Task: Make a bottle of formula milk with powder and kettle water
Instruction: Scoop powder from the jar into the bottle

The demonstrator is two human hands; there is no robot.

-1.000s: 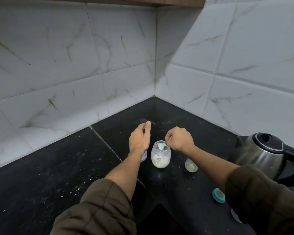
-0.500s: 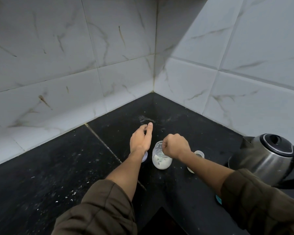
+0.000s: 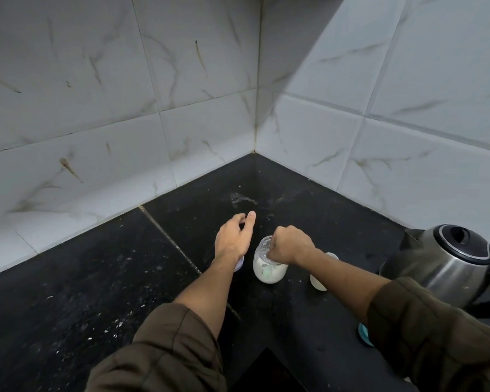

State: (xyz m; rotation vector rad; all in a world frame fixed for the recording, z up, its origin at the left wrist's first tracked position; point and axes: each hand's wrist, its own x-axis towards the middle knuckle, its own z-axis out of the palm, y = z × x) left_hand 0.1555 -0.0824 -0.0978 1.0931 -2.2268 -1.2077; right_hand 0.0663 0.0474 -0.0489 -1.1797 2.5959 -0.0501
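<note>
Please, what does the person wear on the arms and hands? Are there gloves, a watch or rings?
The left sleeve and the right sleeve are of dark olive-brown, creased fabric, both pushed up so that the forearms are bare. The left hand and the right hand have no gloves. No watch, bracelet or ring shows.

Teal cap [image 3: 363, 336] mostly behind right sleeve [image 3: 436, 349]

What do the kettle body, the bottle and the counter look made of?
Silver kettle with black lid: likely brushed stainless steel, streaked reflections. Clear round bottle of white liquid: transparent, glass or plastic, cannot tell. Black speckled countertop: polished stone, probably granite, glossy, seamed.
</note>
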